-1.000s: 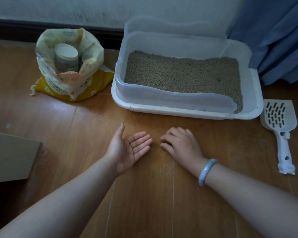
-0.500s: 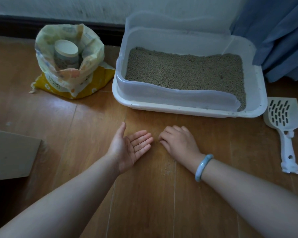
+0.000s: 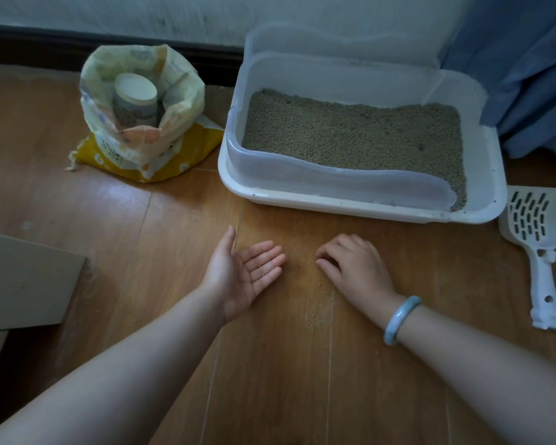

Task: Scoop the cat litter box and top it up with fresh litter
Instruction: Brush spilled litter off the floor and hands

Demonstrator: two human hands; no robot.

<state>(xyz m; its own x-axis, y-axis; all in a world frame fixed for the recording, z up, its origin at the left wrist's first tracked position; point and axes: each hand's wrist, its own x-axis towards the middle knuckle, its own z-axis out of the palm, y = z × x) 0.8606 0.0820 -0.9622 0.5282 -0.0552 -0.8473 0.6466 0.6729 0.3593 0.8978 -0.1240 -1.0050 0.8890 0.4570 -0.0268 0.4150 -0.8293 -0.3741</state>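
Observation:
A white litter box (image 3: 350,205) with a translucent upper rim sits on the wooden floor, filled with grey-brown litter (image 3: 353,131). My left hand (image 3: 241,273) lies palm up on the floor in front of it, fingers straight, a few grains on them. My right hand (image 3: 353,268) rests palm down beside it, fingers curled loosely against the floor near scattered grains (image 3: 320,303). A white slotted scoop (image 3: 535,239) lies on the floor right of the box. An open litter bag (image 3: 142,114) with a cup (image 3: 136,101) inside stands left of the box.
A blue curtain (image 3: 527,69) hangs behind the box on the right. A flat cardboard piece (image 3: 23,281) lies at the left edge. The wall and dark skirting board run along the back.
My hands have stayed nearly in place. The right hand's fingers have curled in slightly over the scattered grains. The view has shifted a little.

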